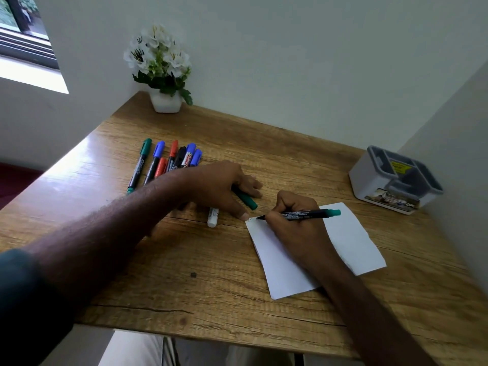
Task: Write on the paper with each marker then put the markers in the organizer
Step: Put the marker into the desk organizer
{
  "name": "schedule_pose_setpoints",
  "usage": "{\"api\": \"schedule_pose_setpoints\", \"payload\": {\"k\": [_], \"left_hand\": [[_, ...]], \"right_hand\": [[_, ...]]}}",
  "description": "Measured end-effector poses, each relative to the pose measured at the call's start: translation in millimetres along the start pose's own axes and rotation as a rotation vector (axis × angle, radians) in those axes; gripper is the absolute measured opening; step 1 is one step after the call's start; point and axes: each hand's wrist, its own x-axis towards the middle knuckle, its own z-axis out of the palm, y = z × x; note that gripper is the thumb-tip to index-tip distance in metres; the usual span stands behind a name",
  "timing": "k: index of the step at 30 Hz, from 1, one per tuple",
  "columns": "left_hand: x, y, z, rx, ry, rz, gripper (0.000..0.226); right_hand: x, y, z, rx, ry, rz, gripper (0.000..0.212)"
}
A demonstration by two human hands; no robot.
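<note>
Soft daylight from the window (23, 30) at ten o'clock. Bright glare across the table (79, 159) toward nine o'clock, dimmer toward four. Faint shadows beneath the forearms. Strong wide-angle bending at the edges, walls leaning inward. Slight softness throughout; dark, blurred sleeve (23, 299) at eight o'clock.

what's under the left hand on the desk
A green marker cap pokes out from under the left hand, and a white marker sticks out below it. The rest is covered.
</note>
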Motion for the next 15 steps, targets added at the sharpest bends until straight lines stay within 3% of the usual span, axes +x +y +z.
{"api": "schedule_pose_setpoints", "payload": {"k": [15], "left_hand": [[0.2, -0.3, 0.5, -0.008, -0.002, 0.001, 0.061]], "right_hand": [[-1.2, -1.1, -2.0, -0.012, 0.008, 0.027, 0.027]]}}
